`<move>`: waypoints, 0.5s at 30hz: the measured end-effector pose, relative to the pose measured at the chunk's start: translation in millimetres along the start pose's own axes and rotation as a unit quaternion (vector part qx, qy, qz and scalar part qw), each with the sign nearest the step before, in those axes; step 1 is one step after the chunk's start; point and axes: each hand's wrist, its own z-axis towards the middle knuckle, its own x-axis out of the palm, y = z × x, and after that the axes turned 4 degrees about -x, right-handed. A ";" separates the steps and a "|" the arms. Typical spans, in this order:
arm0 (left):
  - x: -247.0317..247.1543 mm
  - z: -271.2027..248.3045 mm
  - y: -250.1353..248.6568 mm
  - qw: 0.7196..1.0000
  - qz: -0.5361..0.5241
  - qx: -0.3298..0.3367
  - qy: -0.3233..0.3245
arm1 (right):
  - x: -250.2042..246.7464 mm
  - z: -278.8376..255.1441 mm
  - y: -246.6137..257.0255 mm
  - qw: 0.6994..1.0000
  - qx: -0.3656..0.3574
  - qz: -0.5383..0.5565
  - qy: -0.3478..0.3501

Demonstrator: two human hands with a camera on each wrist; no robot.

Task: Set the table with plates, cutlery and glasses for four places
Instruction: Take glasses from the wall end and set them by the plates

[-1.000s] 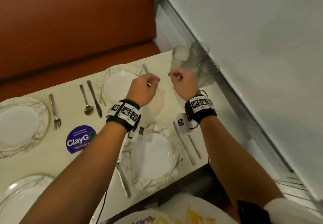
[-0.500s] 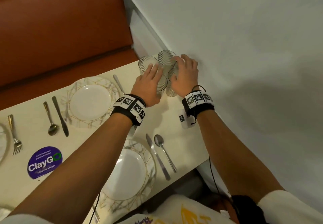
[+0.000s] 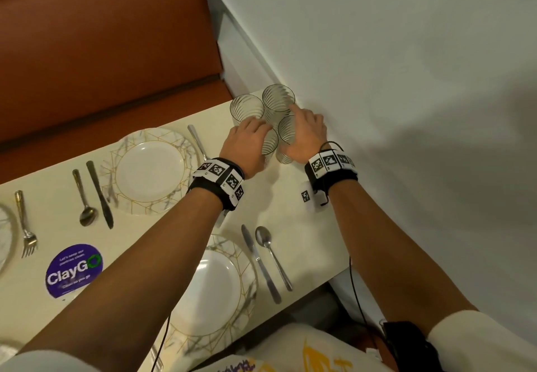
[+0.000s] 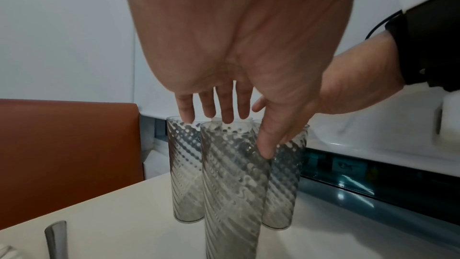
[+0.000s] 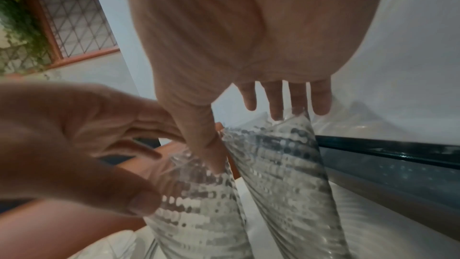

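Note:
Several clear ribbed glasses stand bunched at the table's far right corner by the wall. My left hand (image 3: 247, 142) reaches down over the near left glass (image 3: 270, 149). Its fingertips sit at the rim and its thumb lies on the side of that glass (image 4: 234, 194). My right hand (image 3: 305, 130) covers the near right glass (image 3: 286, 134), with the thumb on the side of that glass (image 5: 286, 174) and the fingers over its far rim. The two far glasses (image 3: 247, 108) (image 3: 278, 100) stand untouched. A plate (image 3: 149, 168) and a nearer plate (image 3: 215, 287) are laid out.
A knife (image 3: 260, 264) and spoon (image 3: 271, 255) lie right of the near plate. Another spoon (image 3: 84, 197), knife (image 3: 100, 194) and fork (image 3: 26, 226) lie to the left. A purple sticker (image 3: 74, 270) is on the table. The white wall (image 3: 406, 81) is close on the right, an orange bench (image 3: 101, 52) behind.
Both hands left the cutlery near the far plate and went to the glasses in the corner. Since half a second ago they have closed round the two near glasses.

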 end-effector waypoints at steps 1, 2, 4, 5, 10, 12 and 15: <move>-0.3 0.7 -0.1 1.000 0.001 0.001 -0.003 | 1.2 0.3 0.1 1.000 0.003 -0.002 0.012; -0.8 1.2 -0.2 1.000 0.003 0.001 -0.005 | 2.4 -0.1 0.1 1.000 0.006 -0.003 0.013; -4.1 0.2 -0.7 1.000 0.007 -0.004 -0.005 | 3.9 -2.0 0.6 1.000 0.011 0.000 -0.002; -6.1 -1.9 -0.8 1.000 0.006 -0.007 -0.004 | 3.3 -3.3 1.6 1.000 0.013 0.002 -0.009; -17.0 -30.2 4.7 0.998 -0.034 -0.044 -0.004 | -5.8 -15.0 20.2 1.000 0.003 -0.020 0.010; -26.5 -47.0 13.2 0.995 -0.059 -0.074 -0.008 | -7.4 -20.8 38.6 0.999 -0.008 -0.041 0.028; -40.6 -79.5 37.0 0.985 -0.106 -0.134 -0.015 | 0.0 -30.5 75.8 0.998 -0.024 -0.043 0.048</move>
